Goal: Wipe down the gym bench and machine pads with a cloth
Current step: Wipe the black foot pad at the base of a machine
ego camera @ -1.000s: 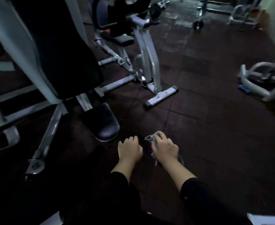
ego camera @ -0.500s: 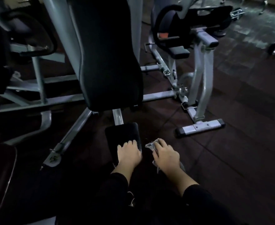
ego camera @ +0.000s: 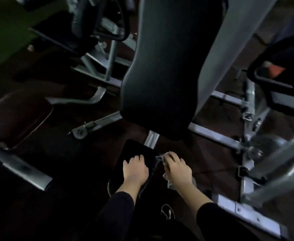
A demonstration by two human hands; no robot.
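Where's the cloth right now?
Low and centre-right in the head view, the cloth is gripped in the right hand, beside the small black seat pad.

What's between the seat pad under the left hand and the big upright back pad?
In the head view, a short grey metal post runs from the seat pad up to the back pad, with dark floor beside it. The left hand lies on the seat pad.

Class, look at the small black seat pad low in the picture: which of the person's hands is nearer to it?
Left. The left hand rests on top of the seat pad. The right hand, gripping the cloth, sits just off the pad's right edge.
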